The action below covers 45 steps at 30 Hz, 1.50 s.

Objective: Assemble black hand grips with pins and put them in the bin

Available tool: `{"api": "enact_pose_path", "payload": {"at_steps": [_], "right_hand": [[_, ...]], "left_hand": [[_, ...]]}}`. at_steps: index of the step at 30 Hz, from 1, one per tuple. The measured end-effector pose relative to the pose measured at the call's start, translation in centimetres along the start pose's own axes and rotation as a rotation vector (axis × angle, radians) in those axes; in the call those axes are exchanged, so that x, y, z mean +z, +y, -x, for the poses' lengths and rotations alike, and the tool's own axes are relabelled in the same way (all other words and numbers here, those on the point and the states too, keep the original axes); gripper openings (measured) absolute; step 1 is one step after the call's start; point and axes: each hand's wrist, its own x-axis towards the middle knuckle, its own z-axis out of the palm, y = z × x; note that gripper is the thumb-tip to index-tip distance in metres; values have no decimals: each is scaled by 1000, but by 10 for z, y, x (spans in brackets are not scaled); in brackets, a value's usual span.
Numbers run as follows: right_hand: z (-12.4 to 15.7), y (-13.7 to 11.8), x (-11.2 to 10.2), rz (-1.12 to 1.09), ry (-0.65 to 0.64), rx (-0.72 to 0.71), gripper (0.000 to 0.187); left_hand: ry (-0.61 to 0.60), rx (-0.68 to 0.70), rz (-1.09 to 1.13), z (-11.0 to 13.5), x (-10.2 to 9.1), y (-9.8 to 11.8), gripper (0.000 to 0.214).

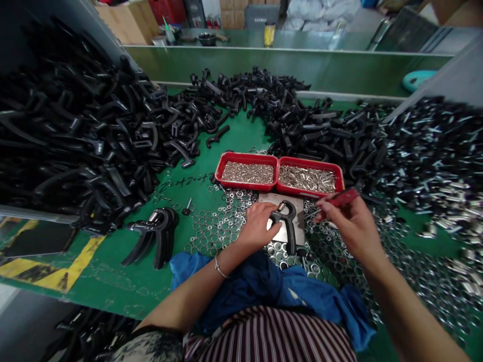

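Note:
My left hand (259, 224) is closed around a black hand-grip exerciser (287, 225) with a spring at its top, holding it down on a small metal plate (299, 221). My right hand (347, 223) is closed on a red-handled tool (341, 198), its tip pointing left toward the grip's top. Both hands work just in front of two red trays (279, 166) of small metal parts. Loose metal rings (211, 226) lie scattered around the plate.
Big heaps of black plastic handles (75, 130) fill the left and back of the green table. Shiny metal pieces (433, 156) pile up at the right. Finished grips (154, 236) lie at the left. A blue cloth (271, 286) covers my lap.

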Motion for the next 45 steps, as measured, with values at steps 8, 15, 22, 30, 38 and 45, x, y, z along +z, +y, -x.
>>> {"api": "enact_pose_path", "payload": {"at_steps": [8,15,22,30,38,45], "right_hand": [[-4,18,62,-295,43,104,26],[-5,24,65,-271,58,120,27],[-1,14,61,-39,-41,125,30],[-26,-4,51,152,-310,103,36],[-19,15,42,-266,-73,189,28],[-7,18,47,-218,-41,164,25]], "left_hand": [[53,16,41,1,4,-6,39],[88,35,47,1,6,-7,38],[16,52,68,3,-2,-11,46],[-7,65,92,3,-6,-15,47],[-15,69,132,1,-7,-19,47],[-5,61,128,2,-6,-18,48]]}}
